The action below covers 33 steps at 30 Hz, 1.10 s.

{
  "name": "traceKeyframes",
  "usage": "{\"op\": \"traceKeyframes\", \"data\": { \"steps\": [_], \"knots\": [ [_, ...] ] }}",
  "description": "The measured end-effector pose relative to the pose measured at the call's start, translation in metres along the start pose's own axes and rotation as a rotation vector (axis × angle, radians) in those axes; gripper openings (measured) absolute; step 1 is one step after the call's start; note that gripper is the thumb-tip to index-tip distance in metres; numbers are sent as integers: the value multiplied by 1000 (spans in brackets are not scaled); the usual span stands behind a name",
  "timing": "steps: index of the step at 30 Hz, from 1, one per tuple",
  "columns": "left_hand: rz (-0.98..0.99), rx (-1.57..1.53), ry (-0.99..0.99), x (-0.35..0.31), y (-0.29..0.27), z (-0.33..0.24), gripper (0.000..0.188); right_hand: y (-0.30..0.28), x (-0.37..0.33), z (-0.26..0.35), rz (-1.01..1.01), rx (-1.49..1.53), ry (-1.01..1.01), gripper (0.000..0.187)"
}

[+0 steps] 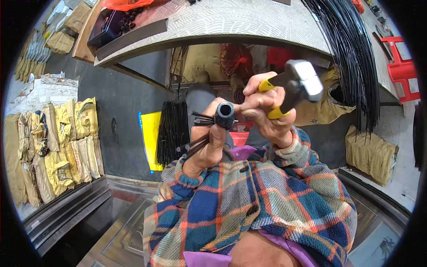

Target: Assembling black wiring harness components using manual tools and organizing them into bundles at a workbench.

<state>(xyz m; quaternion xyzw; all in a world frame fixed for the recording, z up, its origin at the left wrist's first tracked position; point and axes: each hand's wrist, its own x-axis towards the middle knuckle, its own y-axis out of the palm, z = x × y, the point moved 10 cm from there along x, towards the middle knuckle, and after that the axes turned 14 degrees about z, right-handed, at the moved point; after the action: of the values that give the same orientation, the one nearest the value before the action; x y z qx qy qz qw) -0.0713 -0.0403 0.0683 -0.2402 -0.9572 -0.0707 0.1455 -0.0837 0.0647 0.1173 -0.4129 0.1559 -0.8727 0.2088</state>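
Fingers of the left hand are bent around a black tube, pinching it with the thumb in front, its round open end turned upward. Several thin black rods stick out to the left from between the same fingers, their ends fanned apart. Just right of these, the fingers of the right hand are curled round a tool with black-and-yellow grips, its silver head pointing up and away to the right. One right fingertip comes right beside the tube; whether it touches, I cannot tell.

Beyond both hands stretches a pale patterned desk, with a dark tray of small black pieces well ahead of the left fingers. Long black strands spill over the desk's edge, ahead and to the right of the right fingers, with a red stool farther right. Near the left fingers, to their left and lower down, a bundle of black rods lies against a yellow sheet; farther left are stacked brown-wrapped packages.
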Motion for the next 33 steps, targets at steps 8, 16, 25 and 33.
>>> {"op": "traceKeyframes", "data": {
  "steps": [8,16,25,33],
  "knots": [
    [19,-10,9,-1,4,-8,59,5,-6,4,-31,187,30,18],
    [8,67,13,-2,5,-1,55,10,-9,-5,-52,292,78,25],
    [80,70,-20,-12,2,11,26,12,-33,-42,-227,547,329,20],
    [-123,-63,-41,-9,4,4,49,4,-7,2,-67,239,-43,24]
  ]
}}
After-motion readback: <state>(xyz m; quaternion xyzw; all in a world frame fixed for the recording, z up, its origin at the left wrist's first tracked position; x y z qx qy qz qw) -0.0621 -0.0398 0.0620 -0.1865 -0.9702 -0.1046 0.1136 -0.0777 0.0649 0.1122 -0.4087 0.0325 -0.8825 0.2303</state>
